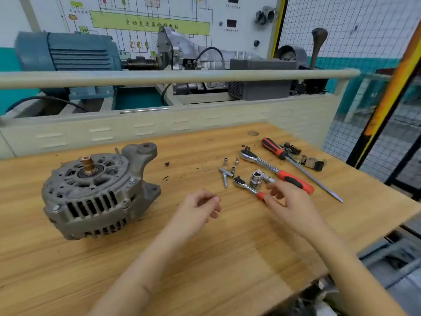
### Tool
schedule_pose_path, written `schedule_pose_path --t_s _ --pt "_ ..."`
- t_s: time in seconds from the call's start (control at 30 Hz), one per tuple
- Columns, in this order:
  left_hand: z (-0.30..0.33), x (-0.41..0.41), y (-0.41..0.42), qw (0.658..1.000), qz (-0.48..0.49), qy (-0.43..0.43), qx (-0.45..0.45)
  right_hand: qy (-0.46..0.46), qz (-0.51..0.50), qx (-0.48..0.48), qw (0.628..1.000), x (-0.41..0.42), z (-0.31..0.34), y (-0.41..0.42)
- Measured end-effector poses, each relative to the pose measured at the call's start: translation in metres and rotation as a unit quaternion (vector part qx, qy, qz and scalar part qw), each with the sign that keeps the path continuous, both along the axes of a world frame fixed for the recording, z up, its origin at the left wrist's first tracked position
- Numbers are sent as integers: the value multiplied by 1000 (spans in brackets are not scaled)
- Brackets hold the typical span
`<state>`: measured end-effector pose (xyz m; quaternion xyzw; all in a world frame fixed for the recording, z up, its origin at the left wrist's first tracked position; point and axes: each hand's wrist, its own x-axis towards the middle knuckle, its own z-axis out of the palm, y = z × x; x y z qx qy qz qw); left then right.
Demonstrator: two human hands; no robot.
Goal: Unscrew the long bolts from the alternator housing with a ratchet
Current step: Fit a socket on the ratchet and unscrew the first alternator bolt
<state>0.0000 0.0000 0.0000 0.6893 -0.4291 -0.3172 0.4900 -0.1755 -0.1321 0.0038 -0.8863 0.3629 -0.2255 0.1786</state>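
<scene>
We see our two arms coming up from the bottom of the picture. Both arms are bare, with no sleeves on them. Our left hand (197, 205) has no glove, no ring and no watch. Our right hand (287, 201) is bare too, with no glove or ring. The nails we can see are short and plain, with no paint.

Bare wooden bench (205, 258) between alternator (95, 190) and tool clutter (273, 169); rail (159, 77) behind
</scene>
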Motion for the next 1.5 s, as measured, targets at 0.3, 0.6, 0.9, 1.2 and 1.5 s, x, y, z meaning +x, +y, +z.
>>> schedule_pose_path --t_s 0.3,0.6,0.9,1.2,1.5 --pt "-7 21 -28 998 54 24 24 202 -50 -78 975 43 -17 -32" --pt "-17 25 -54 995 67 -53 50 141 -1 24 990 49 -18 -30" --pt "-26 35 -125 921 104 -344 152 -357 17 514 780 20 -18 -11" --pt "-23 38 -124 917 45 -377 122 -366 64 532 761 14 -6 -22" --pt "1 19 -61 854 -43 -495 -157 -308 126 574 748 39 5 -14"
